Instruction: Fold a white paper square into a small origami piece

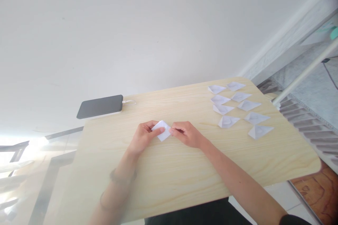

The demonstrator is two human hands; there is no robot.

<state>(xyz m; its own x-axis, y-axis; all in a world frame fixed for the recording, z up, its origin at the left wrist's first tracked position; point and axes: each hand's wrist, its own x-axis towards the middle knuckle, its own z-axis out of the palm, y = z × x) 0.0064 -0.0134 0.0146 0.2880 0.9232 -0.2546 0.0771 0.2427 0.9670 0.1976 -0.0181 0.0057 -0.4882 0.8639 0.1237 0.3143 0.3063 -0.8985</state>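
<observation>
A small white folded paper (164, 134), diamond-shaped from here, is held just over the middle of the wooden table. My left hand (144, 136) grips it from the left, thumb lying across its face and fingers behind. At its right corner, my right hand (186, 133) pinches the paper between thumb and curled index finger. The fingers behind the paper are partly hidden. To the right lie several folded white paper pieces (228, 121), kite-like with pointed right ends, set out in two rough columns.
A dark power bank or phone (101, 107) with a white cable (129, 102) rests at the table's back left corner. A pale wall (148, 35) rises behind the table (169, 179). A white pole (306, 72) slants past the right edge.
</observation>
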